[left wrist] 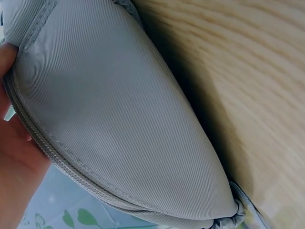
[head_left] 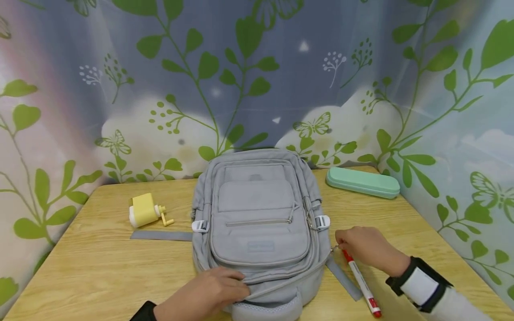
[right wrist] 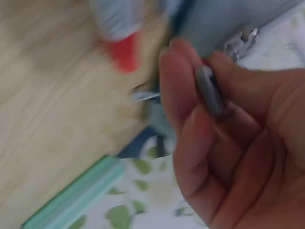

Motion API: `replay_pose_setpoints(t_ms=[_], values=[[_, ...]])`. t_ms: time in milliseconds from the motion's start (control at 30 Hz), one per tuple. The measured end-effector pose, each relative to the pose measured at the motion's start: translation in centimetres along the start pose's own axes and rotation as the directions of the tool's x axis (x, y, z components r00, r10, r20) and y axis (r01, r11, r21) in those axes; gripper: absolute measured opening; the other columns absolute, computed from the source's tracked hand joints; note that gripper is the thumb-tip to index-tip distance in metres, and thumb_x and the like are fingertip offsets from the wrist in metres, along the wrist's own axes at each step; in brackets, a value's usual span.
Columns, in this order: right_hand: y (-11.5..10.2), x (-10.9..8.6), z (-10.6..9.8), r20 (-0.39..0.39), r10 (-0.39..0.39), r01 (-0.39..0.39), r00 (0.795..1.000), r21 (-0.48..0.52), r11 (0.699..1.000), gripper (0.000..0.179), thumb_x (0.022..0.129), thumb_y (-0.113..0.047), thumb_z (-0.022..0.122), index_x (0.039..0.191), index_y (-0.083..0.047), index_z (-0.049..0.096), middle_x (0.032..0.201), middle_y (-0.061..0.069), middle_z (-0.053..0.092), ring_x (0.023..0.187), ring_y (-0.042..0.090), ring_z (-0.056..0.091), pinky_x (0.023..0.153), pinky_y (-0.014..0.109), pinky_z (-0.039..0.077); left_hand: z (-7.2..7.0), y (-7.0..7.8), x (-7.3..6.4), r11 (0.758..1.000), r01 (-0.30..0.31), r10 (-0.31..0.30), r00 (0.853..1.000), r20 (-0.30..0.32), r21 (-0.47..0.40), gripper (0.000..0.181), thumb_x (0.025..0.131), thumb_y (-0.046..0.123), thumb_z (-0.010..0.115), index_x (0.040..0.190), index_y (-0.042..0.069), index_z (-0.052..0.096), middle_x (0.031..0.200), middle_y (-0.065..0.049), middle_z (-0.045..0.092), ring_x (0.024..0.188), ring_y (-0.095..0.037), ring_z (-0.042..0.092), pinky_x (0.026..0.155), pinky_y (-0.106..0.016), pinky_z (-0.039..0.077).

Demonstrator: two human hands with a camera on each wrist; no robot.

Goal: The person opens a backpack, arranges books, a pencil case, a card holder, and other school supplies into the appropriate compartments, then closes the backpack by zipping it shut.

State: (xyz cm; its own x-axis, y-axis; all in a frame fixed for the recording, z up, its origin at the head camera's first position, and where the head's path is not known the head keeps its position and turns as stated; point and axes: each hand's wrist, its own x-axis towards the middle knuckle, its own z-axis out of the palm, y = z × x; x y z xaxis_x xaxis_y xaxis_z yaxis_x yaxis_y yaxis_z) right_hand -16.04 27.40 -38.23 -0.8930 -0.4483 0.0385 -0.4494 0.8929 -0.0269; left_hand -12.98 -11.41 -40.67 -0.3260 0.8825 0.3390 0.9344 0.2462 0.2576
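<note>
A grey backpack point(head_left: 254, 196) lies front side up on the wooden table. At its near end my left hand point(head_left: 209, 290) grips the fabric edge beside the zipper; the left wrist view shows the zipper track point(left wrist: 57, 160) curving away from the fingers. My right hand point(head_left: 367, 247), off the bag's right side, pinches a metal zipper pull point(right wrist: 210, 90) between thumb and fingers. Just below that hand a red-capped white marker point(head_left: 363, 283) lies on the table, near the grey side strap point(head_left: 344, 280).
A yellow and white hand-crank sharpener point(head_left: 144, 210) stands left of the bag, close to another grey strap point(head_left: 160, 235). A mint green pencil case point(head_left: 362, 182) lies at the back right. Leaf-patterned curtains point(head_left: 192, 89) border the table point(head_left: 100, 267) behind and on both sides.
</note>
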Motion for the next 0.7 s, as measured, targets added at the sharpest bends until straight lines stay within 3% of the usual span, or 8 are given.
replay_pose_setpoints(t_ms=[233, 333, 433, 567, 700], values=[[3.4, 4.8, 2.1, -0.111, 0.115, -0.118, 0.987, -0.016, 0.993, 0.016, 0.082, -0.01, 0.067, 0.071, -0.015, 0.057, 0.057, -0.007, 0.049, 0.05, 0.008, 0.043, 0.042, 0.025, 0.032, 0.1, 0.0, -0.2, 0.998, 0.008, -0.008, 1.0, -0.006, -0.06, 0.024, 0.092, 0.015, 0.058, 0.111, 0.028, 0.063, 0.106, 0.015, 0.067, 0.11, -0.008, 0.059, 0.097, -0.017, 0.043], [4.0, 6.5, 2.7, -0.164, 0.132, -0.136, 0.978, -0.01, 0.991, 0.016, 0.083, -0.006, 0.062, 0.071, -0.014, 0.058, 0.058, -0.003, 0.053, 0.051, 0.012, 0.049, 0.041, 0.029, 0.035, 0.2, 0.0, -0.2, 0.997, 0.019, -0.019, 1.0, -0.001, -0.081, 0.022, 0.093, 0.018, 0.056, 0.112, 0.028, 0.063, 0.107, 0.014, 0.067, 0.11, -0.009, 0.059, 0.096, -0.019, 0.044], [4.1, 7.6, 3.3, -0.166, 0.131, -0.132, 0.977, 0.005, 0.991, 0.014, 0.086, -0.007, 0.059, 0.074, -0.014, 0.059, 0.064, 0.002, 0.06, 0.056, 0.018, 0.057, 0.042, 0.033, 0.04, 0.3, 0.0, -0.2, 0.995, 0.034, -0.034, 0.999, 0.003, -0.09, 0.021, 0.095, 0.019, 0.054, 0.112, 0.027, 0.063, 0.107, 0.013, 0.067, 0.11, -0.01, 0.059, 0.095, -0.02, 0.046], [3.8, 7.5, 3.1, -0.126, 0.123, -0.117, 0.984, 0.056, 0.992, 0.012, 0.088, -0.009, 0.058, 0.077, -0.013, 0.061, 0.072, 0.003, 0.064, 0.064, 0.02, 0.061, 0.049, 0.034, 0.045, -0.2, 0.1, 0.2, 0.999, 0.034, -0.033, 0.999, 0.038, -0.034, 0.019, 0.098, 0.022, 0.049, 0.11, 0.023, 0.063, 0.106, 0.012, 0.066, 0.106, -0.007, 0.06, 0.093, -0.019, 0.046], [2.8, 6.2, 1.2, -0.222, 0.114, -0.109, 0.968, 0.038, 0.993, 0.007, 0.086, -0.006, 0.061, 0.083, -0.01, 0.065, 0.076, 0.003, 0.064, 0.06, 0.013, 0.056, 0.048, 0.028, 0.042, -1.8, 0.0, 1.0, 1.0, 0.016, -0.017, 1.0, 0.024, 0.02, 0.02, 0.1, 0.026, 0.045, 0.105, 0.023, 0.064, 0.098, 0.014, 0.066, 0.093, 0.001, 0.059, 0.09, -0.017, 0.044]])
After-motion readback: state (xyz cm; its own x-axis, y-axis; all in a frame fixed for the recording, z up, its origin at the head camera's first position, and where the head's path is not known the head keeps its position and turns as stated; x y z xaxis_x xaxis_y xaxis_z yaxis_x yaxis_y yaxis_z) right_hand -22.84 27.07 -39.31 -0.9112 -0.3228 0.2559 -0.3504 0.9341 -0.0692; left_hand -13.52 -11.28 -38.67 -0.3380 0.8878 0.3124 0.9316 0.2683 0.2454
